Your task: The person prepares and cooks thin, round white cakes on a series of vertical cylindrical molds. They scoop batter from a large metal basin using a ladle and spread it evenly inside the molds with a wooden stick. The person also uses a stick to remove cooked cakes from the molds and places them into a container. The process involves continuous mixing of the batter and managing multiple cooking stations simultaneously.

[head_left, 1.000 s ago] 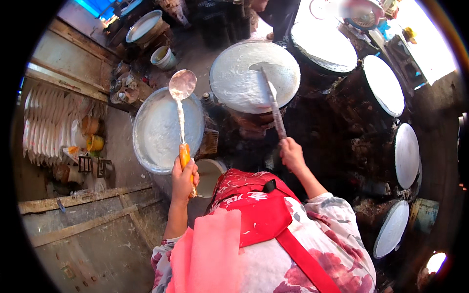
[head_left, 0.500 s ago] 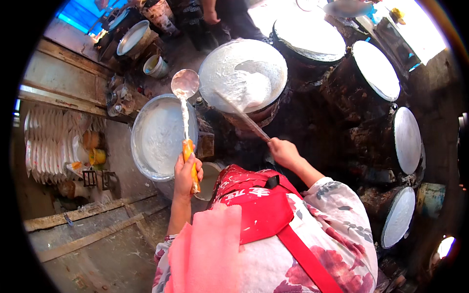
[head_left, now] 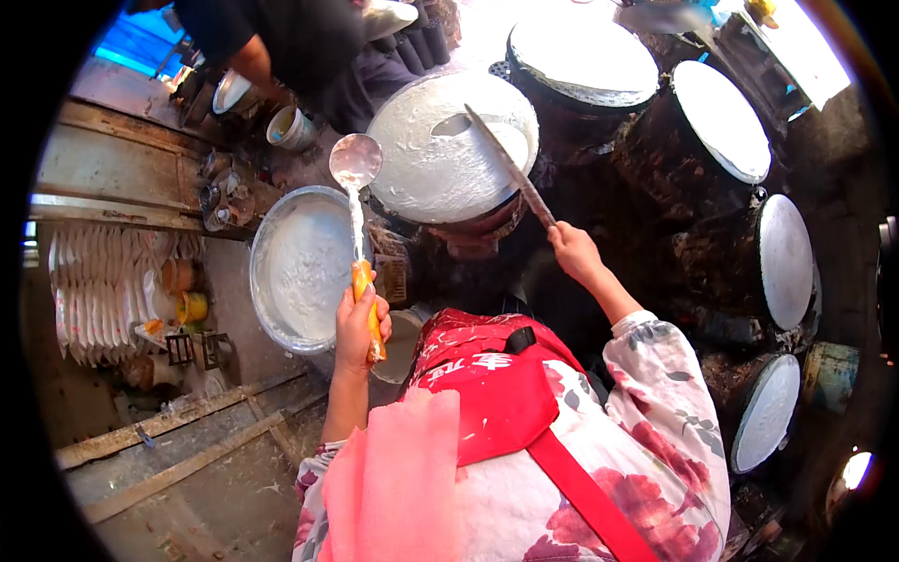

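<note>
A short row of white printed characters [head_left: 491, 360] stands on the red apron [head_left: 510, 409].

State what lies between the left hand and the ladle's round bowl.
The head view shows the upper end of the orange handle, then the white-smeared shaft.

Standing by, I'd say the head-worn view peers steeply down and forward, past the red apron [head_left: 510, 407] that looms close at lower middle. The hands [head_left: 358, 323] sit near mid-frame, somewhat farther off; round pale tops [head_left: 787, 262] spread toward the right edge, where the fisheye bends everything into its dark rim.
</note>
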`<action>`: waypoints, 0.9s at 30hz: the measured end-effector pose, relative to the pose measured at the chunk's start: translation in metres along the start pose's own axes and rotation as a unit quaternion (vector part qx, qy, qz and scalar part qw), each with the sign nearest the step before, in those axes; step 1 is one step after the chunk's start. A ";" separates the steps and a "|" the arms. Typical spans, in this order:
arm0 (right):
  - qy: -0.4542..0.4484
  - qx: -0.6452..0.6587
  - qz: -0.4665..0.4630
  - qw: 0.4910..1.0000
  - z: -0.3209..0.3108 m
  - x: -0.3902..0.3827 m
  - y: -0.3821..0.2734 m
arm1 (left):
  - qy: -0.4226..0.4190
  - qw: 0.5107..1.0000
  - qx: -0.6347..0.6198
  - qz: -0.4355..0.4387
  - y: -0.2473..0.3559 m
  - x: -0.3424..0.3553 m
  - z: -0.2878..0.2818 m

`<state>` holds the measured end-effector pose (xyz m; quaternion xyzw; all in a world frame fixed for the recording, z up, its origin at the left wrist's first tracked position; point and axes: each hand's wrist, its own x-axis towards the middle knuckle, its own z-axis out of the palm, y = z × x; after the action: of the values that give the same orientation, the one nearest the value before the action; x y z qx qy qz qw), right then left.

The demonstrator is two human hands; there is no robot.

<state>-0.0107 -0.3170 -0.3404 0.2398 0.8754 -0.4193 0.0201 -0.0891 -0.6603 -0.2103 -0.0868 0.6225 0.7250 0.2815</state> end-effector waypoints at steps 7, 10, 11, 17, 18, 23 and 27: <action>-0.019 -0.065 -0.072 0.995 -0.019 0.004 0.035 | 0.001 1.000 0.009 -0.023 -0.001 0.002 0.007; -0.016 -0.077 -0.043 0.996 -0.039 0.054 0.016 | -0.001 0.999 -0.002 -0.032 0.002 0.009 0.018; -0.022 -0.077 -0.069 0.994 -0.035 0.056 0.011 | 0.001 0.999 -0.003 -0.033 0.002 0.010 0.019; -0.076 -0.143 -0.116 0.980 -0.046 0.048 0.045 | 0.024 0.997 -0.017 -0.065 -0.003 0.001 0.014; -0.039 -0.119 -0.134 0.983 -0.052 0.065 0.052 | 0.030 0.997 -0.023 -0.066 -0.003 0.000 0.017; -0.010 -0.171 -0.147 0.974 -0.061 0.171 0.007 | 0.056 0.996 -0.034 -0.055 -0.003 -0.003 0.030; -0.060 -0.237 -0.166 0.955 -0.049 0.208 -0.045 | 0.044 0.998 -0.029 -0.043 0.002 0.001 0.041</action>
<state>-0.2066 -0.2202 -0.3250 0.0539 0.9742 -0.2108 0.0594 -0.0821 -0.6215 -0.2004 -0.1536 0.6088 0.7255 0.2819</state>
